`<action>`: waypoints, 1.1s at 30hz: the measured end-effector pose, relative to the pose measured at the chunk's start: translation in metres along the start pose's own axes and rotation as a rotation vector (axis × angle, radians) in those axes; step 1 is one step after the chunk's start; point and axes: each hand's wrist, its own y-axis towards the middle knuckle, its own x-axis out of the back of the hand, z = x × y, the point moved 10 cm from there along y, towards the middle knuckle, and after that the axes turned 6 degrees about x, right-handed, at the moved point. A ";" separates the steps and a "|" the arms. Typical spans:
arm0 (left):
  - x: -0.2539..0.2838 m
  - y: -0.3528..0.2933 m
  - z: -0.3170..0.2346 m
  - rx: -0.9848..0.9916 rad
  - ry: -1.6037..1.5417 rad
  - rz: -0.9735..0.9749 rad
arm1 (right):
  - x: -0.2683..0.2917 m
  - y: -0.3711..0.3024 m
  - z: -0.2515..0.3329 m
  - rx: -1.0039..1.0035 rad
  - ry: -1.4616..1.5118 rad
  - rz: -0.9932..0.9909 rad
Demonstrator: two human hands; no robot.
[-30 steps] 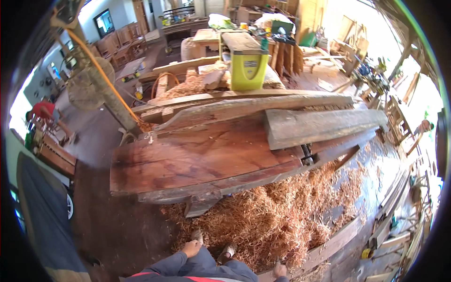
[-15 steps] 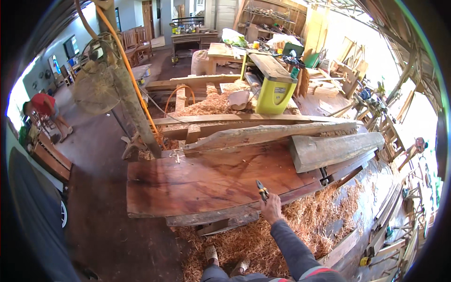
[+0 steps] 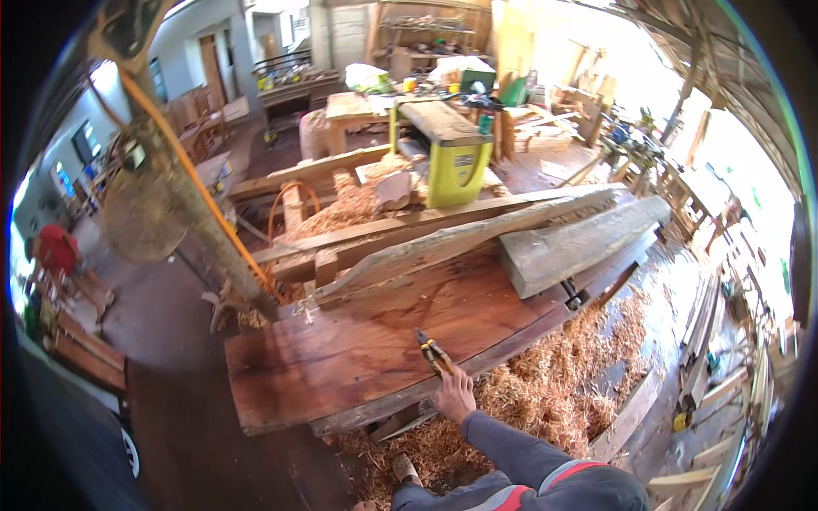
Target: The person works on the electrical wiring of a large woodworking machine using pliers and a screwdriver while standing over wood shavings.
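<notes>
A pair of pliers (image 3: 436, 354) with yellow-and-black handles is gripped in my right hand (image 3: 456, 395). The fingers wrap round the handles, and the jaws point away from me over a wide reddish-brown wood slab (image 3: 375, 349). My hand is at the slab's front edge; whether it touches the wood I cannot tell. My left hand is not visible. A thick grey-brown timber (image 3: 579, 243) lies across the slab's right part. Along the far side runs a long rough-edged board (image 3: 460, 234).
Curly wood shavings (image 3: 545, 396) cover the floor by my feet. A wooden post (image 3: 183, 187) with an orange hose stands at the left. Beyond the slab is a yellow-green machine or stand (image 3: 458, 175). A person in red (image 3: 60, 249) bends down at the far left.
The view has tilted and swung, so the slab appears lower at its left end. My right arm reaches in with the pliers still held, their handles now showing more. One foot has shifted.
</notes>
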 end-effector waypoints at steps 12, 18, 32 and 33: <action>-0.108 -0.023 -0.065 0.048 0.986 -0.038 | -0.117 -0.613 -0.313 -0.732 0.205 1.098; -0.330 -0.040 -0.134 -0.431 1.220 0.087 | 0.039 -0.760 -0.422 -1.205 0.108 0.538; -0.701 -0.159 -0.313 -0.718 1.302 0.304 | 0.031 -0.879 -0.464 -1.139 0.262 0.727; -0.714 -0.146 -0.302 -0.664 1.409 0.348 | 0.023 -0.929 -0.463 -1.465 0.306 0.562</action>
